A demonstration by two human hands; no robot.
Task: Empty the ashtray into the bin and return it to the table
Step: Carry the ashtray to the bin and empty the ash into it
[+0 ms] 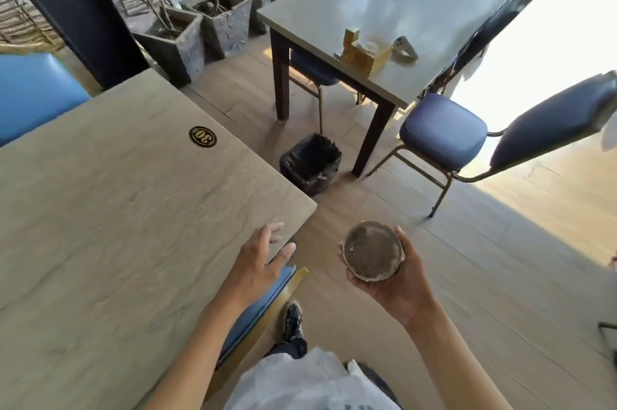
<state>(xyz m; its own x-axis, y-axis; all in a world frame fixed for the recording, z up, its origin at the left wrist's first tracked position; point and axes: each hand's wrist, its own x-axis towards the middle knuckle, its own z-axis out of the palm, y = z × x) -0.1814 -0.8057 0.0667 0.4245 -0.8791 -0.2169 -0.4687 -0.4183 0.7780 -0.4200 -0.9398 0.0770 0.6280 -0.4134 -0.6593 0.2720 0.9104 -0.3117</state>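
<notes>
My right hand point(397, 286) grips a round ashtray point(372, 251) from below and holds it level over the floor; grey ash covers its inside. My left hand point(263, 254) hovers with fingers spread at the corner of the wooden table point(117, 226), holding nothing. A small bin point(310, 167) lined with a black bag stands on the floor beyond the table's corner, well ahead of the ashtray.
A second table point(367, 5) with a wooden holder point(362, 53) stands behind the bin, its dark leg right beside it. Blue padded chairs point(444, 135) sit at right, one point(260, 306) under my left arm. Concrete planters point(200, 28) line the back left. My foot point(293, 321) is on the floor.
</notes>
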